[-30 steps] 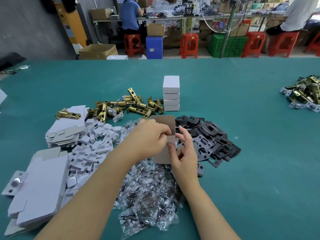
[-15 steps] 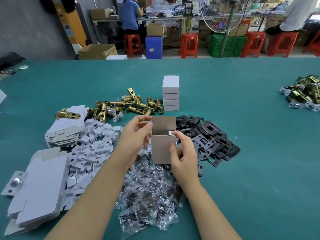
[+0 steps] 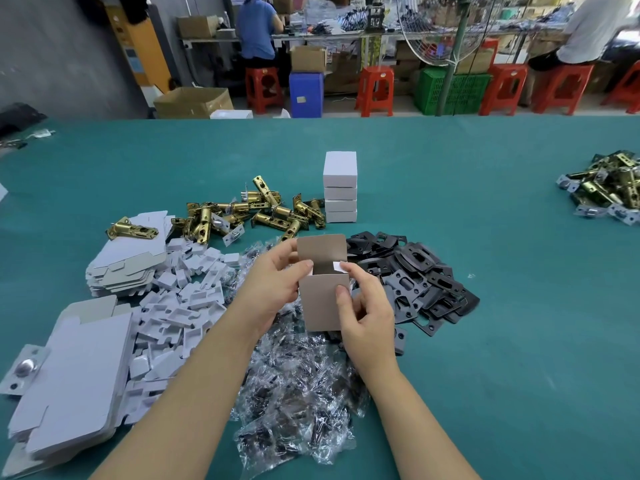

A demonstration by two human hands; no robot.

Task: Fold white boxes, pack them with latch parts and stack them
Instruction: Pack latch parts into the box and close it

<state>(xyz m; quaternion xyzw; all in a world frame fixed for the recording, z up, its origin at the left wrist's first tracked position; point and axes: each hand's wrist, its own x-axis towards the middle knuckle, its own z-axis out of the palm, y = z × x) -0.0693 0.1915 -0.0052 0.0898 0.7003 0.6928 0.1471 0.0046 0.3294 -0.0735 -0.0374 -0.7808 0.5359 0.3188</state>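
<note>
Both hands gripping one half-folded box (image 3: 323, 299) above the green tabletop (image 3: 485, 341): left hand (image 3: 273, 282) pinching its left edge near the open top, right hand (image 3: 367, 310) pinching its right side, thumb on the grey front panel. Lid flap standing upright, mouth open, over a heap of clear screw packets (image 3: 298, 393). Four finished white boxes (image 3: 340, 187) stacked behind, brass latches (image 3: 256, 213) to their left, black plates (image 3: 415, 282) right, flat box blanks (image 3: 72, 386) far left.

free: right tabletop (image 3: 519, 341) | blocked: black plates (image 3: 415, 282), screw bags (image 3: 298, 393), inserts (image 3: 180, 306)
</note>
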